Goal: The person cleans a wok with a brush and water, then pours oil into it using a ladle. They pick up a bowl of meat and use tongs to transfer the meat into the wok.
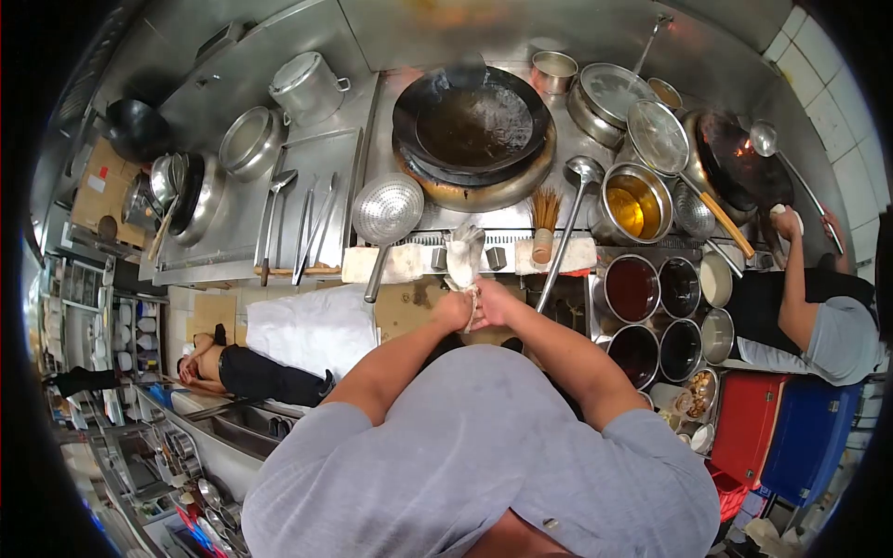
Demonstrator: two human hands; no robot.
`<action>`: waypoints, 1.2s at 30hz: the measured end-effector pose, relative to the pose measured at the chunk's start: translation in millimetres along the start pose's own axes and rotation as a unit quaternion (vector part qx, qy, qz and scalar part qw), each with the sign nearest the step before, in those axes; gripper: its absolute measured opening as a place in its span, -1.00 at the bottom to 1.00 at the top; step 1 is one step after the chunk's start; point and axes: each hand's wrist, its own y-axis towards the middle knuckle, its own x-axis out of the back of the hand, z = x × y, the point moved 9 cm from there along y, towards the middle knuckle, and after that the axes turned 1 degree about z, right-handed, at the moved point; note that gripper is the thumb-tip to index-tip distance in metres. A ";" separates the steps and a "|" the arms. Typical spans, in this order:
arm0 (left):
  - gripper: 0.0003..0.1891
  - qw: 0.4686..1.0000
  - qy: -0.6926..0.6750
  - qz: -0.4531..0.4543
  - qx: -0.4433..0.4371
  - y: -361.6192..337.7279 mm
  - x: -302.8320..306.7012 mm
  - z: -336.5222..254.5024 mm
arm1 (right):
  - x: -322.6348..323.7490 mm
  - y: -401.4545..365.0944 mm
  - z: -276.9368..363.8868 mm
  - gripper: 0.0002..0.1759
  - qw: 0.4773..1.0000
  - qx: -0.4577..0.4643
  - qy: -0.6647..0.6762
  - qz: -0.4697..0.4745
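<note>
Head view: a steel cooking range is set along a metal back wall, and a large dark wok is seated on its central burner, with liquid held in its bowl. Beside it are placed a perforated skimmer, a bristle brush, a long ladle and a pot in which clear yellow liquid is contained. To the left, utensils are laid on a shallow steel tray; to the right, round containers are grouped near a co-worker, by whom a second wok is attended. Another person is seen at far left. The margins are bent and darkened by the lens, small wares on the left shelves are hard to make out, and the contents of the second wok cannot be identified. At the range's front edge, before the central wok, a whitish cloth is held, crumpled into a narrow bundle, marked with grey and spread at its upper end. Its lower end is partly hidden by the left hand, which is closed on it; the right hand is brought against the left, but whether cloth is gripped by it cannot be told.
</note>
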 end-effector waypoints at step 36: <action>-0.83 0.937 0.046 -0.209 -0.278 155.5 241.2 -130.1 | 223.0 -421.0 63.5 -0.63 0.761 0.453 0.075 -0.458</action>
